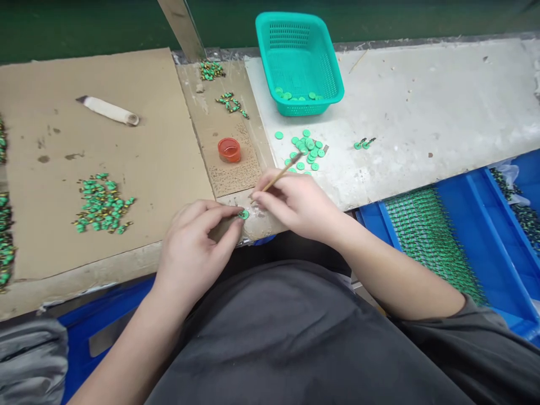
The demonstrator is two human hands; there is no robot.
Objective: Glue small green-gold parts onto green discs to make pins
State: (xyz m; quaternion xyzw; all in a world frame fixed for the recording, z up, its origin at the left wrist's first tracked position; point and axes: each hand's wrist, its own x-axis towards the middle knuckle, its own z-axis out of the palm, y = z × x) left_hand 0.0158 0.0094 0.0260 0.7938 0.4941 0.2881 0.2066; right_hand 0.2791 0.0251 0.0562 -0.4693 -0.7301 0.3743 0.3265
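Observation:
My left hand (pixel 196 242) pinches a small green disc (pixel 244 214) between thumb and forefinger, at the front edge of the bench. Just right of it, my right hand (pixel 295 202) grips a thin wooden paintbrush (pixel 278 178). The brush's dark end points up and away; its other end, near my fingertips, comes close to the disc without clear contact. Behind my hands stands a small orange-red cup (pixel 229 150) that seems to hold liquid. Loose green discs (pixel 307 145) lie in a pile beyond my right hand.
A teal basket (pixel 299 62) with some discs stands at the back. Small green-and-gold pieces (pixel 101 205) are heaped on the left cardboard (pixel 156 169), near a white tube (pixel 107 110). Two discs with dark stems (pixel 361 144) lie right. Blue trays (pixel 491 236) sit below the bench.

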